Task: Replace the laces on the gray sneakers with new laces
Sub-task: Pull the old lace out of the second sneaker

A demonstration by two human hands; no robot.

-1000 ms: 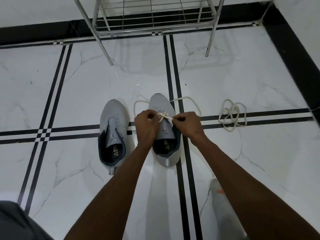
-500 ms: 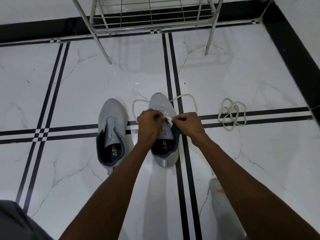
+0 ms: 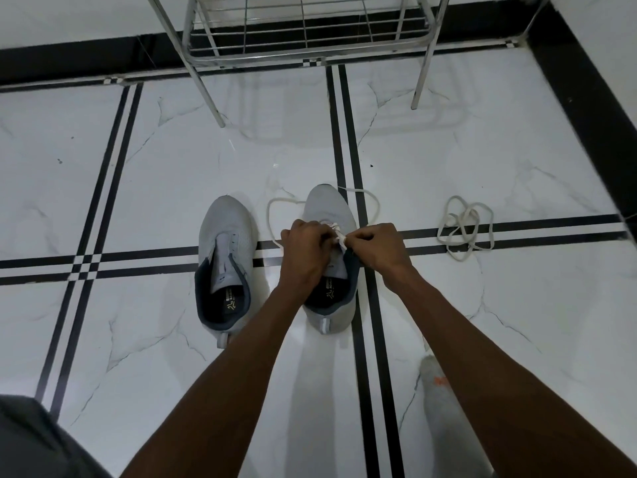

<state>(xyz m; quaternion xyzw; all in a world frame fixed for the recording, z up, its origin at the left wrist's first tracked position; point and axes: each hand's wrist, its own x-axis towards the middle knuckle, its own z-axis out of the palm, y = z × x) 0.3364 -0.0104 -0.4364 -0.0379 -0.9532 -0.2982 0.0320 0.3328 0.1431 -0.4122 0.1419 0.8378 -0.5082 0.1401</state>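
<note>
At frame centre both hands, left (image 3: 305, 251) and right (image 3: 375, 248), pinch the lace (image 3: 339, 238) over the right sneaker (image 3: 331, 215); best draw both ends evenly, keeping the lace flat.

Single head view, looks steeply down and forward at tiled floor (image 3: 172, 184); forearms enter from near edge, metal rack (image 3: 310, 32) at far edge; wide-angle.

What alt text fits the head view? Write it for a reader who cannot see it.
Both hands, left hand and right hand, pinch a white lace over the right gray sneaker on a white marble floor. The left gray sneaker has no lace; a loose white lace lies farther right, below a metal rack.
</note>
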